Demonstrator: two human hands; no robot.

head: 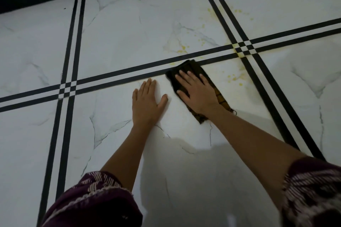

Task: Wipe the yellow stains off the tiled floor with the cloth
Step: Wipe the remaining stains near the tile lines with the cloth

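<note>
The person leans over the tiled floor point(120, 33) with both arms stretched forward. The right hand point(198, 92) lies flat on the dark cloth point(191, 67), fingers straight and spread, and presses it to the tile. It does not grip the cloth; the palm only holds it down. The cloth is folded into a long strip. Its far end touches the pair of black lines point(129, 72) that runs across just beyond the fingertips, and its near end shows beside the wrist. The left hand point(147, 101) rests just to the left of it, also flat on the bare tile with straight fingers, holding nothing. It seems to carry some of the body's weight.

As for progress, the job looks far from finished. The tile under and around both hands shows no yellow, but the picture cannot tell if this part was wiped or was never dirty. Many stains are left:
- a group of yellow spots point(181, 49) just beyond the cloth, on the far side of the black lines
- small drops point(234, 78) near the right hand, on its right
- a yellow smear point(239, 54) at the crossing of lines farther right and ahead
- faint dots point(238, 11) well beyond that

So most of the wiping seems to remain — the nearest stains probably need only a push forward or to the right.
</note>
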